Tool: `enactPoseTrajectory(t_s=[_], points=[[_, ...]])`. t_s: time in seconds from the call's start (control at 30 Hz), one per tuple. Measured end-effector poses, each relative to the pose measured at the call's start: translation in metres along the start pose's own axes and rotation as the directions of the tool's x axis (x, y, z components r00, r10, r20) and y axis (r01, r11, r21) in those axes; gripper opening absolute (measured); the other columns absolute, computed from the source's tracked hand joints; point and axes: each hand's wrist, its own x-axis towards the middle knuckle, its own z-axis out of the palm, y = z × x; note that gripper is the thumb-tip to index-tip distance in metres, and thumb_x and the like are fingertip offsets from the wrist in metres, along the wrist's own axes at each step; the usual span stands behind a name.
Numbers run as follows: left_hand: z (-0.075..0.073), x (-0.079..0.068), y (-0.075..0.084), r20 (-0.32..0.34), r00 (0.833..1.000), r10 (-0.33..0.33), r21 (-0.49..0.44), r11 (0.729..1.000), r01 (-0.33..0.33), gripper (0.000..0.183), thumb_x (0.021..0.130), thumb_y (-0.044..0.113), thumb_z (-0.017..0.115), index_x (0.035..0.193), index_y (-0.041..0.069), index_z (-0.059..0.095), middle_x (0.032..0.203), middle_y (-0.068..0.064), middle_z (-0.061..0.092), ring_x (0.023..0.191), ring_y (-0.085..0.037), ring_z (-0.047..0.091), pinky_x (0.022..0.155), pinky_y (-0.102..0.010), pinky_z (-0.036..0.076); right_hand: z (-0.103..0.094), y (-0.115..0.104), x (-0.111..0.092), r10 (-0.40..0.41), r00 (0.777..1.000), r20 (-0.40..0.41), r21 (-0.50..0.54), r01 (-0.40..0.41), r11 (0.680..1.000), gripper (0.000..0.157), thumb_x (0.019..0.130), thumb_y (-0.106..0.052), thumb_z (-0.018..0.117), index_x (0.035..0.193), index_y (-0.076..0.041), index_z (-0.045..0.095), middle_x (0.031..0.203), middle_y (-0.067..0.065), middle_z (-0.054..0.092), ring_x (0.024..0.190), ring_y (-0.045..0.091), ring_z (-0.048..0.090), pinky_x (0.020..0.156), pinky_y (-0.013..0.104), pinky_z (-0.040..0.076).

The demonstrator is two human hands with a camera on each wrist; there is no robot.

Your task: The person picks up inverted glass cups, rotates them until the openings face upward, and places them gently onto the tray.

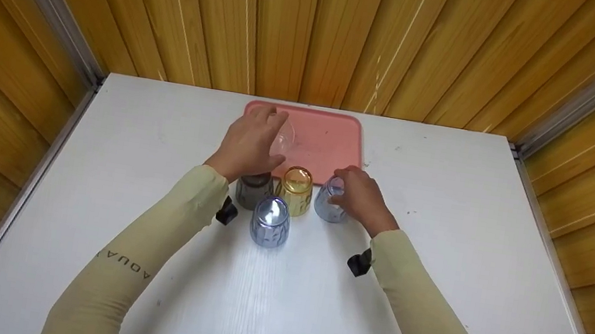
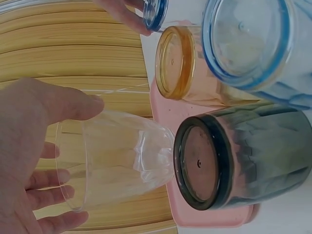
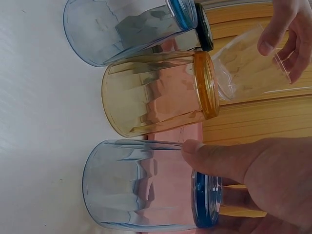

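My right hand (image 1: pixel 364 199) grips an upside-down light-blue glass (image 1: pixel 329 212) near its base, thumb on one side and fingers on the other. The glass stands on the white table by the tray's front edge. My left hand (image 1: pixel 246 146) is over the left part of the pink tray (image 1: pixel 328 136), fingers and thumb spread around the rim of a clear cup (image 2: pixel 122 161), which stands rim up. Close by are an upside-down grey glass (image 2: pixel 263 156), an amber glass (image 1: pixel 294 196) and a second blue glass (image 1: pixel 269 227) in front of them.
Wood-look panels (image 1: pixel 341 32) close off the back and both sides of the white table (image 1: pixel 405 313). Under my left forearm, the grey glass is partly covered in the head view. A small black device (image 1: pixel 360 263) is strapped to each wrist.
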Motion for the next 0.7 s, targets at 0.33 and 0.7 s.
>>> enactPoseTrajectory(t_s=[0.33,0.7], points=[[0.009,0.008,-0.006,0.056,0.995,-0.087,-0.033,0.996,0.089,0.083,0.070,0.043,0.074,0.138,0.019,0.035,0.139,-0.011,0.036,0.115,-0.029,0.048,0.099,-0.047,0.042,0.000,0.000,-0.001,0.014,1.000,0.004,0.026,-0.014,1.000,0.059,0.072,-0.015,0.076,0.126,-0.008,0.053,0.123,0.008,0.054,0.116,0.026,0.052,0.100,0.042,0.042],[0.014,0.008,-0.013,0.056,0.994,-0.092,-0.041,0.995,0.094,0.080,0.070,0.041,0.074,0.136,0.018,0.037,0.133,-0.011,0.038,0.106,-0.028,0.050,0.094,-0.046,0.045,0.000,-0.001,0.000,0.008,1.000,0.004,0.011,-0.008,1.000,0.058,0.073,-0.015,0.076,0.125,-0.007,0.053,0.121,0.010,0.055,0.112,0.026,0.054,0.098,0.041,0.044]])
